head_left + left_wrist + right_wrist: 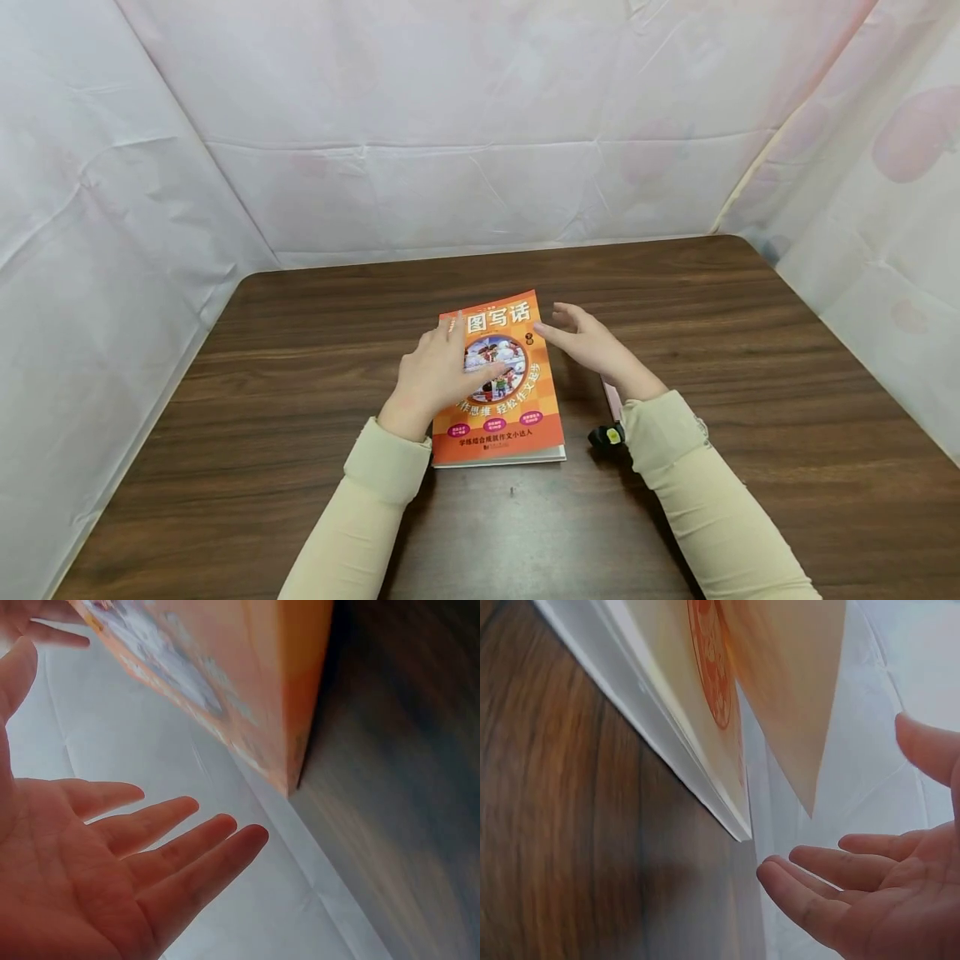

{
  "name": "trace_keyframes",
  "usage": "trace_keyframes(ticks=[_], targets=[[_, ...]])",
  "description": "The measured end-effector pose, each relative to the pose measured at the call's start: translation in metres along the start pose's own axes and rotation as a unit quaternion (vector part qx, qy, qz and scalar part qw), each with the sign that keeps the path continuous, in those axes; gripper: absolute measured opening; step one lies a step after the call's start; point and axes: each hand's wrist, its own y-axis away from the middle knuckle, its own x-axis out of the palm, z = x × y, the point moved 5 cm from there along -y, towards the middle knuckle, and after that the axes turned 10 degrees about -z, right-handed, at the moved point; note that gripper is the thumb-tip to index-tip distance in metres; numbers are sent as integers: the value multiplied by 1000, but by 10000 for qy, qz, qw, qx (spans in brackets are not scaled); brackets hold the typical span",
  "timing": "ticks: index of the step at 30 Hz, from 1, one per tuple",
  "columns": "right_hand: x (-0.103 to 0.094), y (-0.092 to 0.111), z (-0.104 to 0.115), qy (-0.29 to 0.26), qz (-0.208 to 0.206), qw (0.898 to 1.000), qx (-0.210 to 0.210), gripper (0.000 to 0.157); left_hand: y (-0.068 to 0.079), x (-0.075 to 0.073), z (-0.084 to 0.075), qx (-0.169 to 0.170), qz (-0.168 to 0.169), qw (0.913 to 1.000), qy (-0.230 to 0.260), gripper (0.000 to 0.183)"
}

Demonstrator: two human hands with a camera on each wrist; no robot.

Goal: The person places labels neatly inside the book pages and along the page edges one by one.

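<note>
Left hand point(435, 375) and right hand point(598, 343) flank orange book point(504, 398) on worktop point(300, 417); both released, fingers extended, cover point(795, 690) partly raised.

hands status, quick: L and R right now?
Left hand: open, holding nothing, at the left side of the orange Chinese-language book.
Right hand: open, holding nothing, near the book's right edge.

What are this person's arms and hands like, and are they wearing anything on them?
The left hand and right hand are bare, without gloves. Pale yellow-green sleeves reach the wrists, ending in wide cuffs.
</note>
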Motion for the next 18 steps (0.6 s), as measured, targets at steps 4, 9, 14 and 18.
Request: trace_keyframes(ticks=[4,9,14,18], targets=[[4,-2,-2,-376,116,9991,171,83,2,4,-7,45,11,10000,-11,109],[9,-3,-3,-810,195,9962,246,78,5,5,-16,90,66,9999,-46,108],[13,-5,-6,-1320,339,9896,449,73,9,5,-26,221,255,9994,-88,107],[14,-5,-9,-1741,405,9819,630,70,12,7,-35,392,546,9977,-99,105]])
